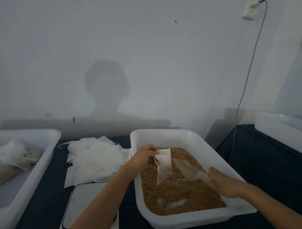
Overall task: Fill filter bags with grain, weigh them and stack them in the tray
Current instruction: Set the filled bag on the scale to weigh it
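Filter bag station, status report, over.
Left hand pinches empty filter bag over grain tub. Right hand holds clear scoop. Nothing in the way.

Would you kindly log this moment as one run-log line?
phase: filling | left hand: pinches filter bag over grain tub | right hand: holds scoop | scale: bare

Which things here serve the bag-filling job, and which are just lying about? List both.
Part of the job: left hand pinching a filter bag; right hand holding the scoop; grain tub; empty bags pile; scale; tray of filled bags.

Lying about: wall socket; cable; far-right tub.
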A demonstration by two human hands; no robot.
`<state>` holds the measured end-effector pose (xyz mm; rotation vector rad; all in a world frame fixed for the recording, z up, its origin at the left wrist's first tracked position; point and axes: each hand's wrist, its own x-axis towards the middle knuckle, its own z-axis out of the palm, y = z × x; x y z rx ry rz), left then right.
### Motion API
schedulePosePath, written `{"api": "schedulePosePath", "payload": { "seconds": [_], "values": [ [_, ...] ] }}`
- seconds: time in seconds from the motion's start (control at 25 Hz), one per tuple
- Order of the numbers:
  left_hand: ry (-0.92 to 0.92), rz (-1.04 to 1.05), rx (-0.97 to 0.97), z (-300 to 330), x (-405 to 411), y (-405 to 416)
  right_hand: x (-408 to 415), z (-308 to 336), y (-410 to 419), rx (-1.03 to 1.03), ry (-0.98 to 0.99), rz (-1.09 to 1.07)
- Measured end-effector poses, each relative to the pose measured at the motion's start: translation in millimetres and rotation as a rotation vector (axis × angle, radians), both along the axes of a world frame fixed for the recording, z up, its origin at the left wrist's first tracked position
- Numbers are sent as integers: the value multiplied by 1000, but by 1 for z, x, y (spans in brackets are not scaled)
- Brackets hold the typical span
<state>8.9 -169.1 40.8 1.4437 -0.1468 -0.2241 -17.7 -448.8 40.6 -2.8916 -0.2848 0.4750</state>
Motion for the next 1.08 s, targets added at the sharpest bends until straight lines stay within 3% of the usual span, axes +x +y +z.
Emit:
{"api": "schedulePosePath", "payload": {
  "seconds": [0.12, 0.32, 0.4, 0.48, 0.56, 0.72, 0.84, 1.0, 1.08],
  "values": [
    [115, -73, -212, 3, -5, 4, 7, -22, 18, -119, -10, -17],
    [239, -146, -362, 2, -11, 1, 9, -30, 33, -293, -107, -72],
    [253, -158, -373, 2, -13, -1, 7, -18, 40, -14, -149, -28],
    [230, -145, -340, 3, -14, -4, 0, -2, 51, 529, -22, 40],
    [189, -151, -298, 4, -16, -6, -7, 6, 64, 864, 34, 61],
    [118, -238, -301, 7, -22, -6, -10, 7, 85, 985, -231, 41],
    [27, -174, -286, 5, -28, -4, -14, 14, 90, 1161, -323, -12],
    [-255, -69, -43, -1, -42, 2, -21, 27, 101, 1292, -425, -24],
    [-390, 5, 32, 2, -51, 6, -26, 35, 113, 1417, -378, -32]
  ]
}}
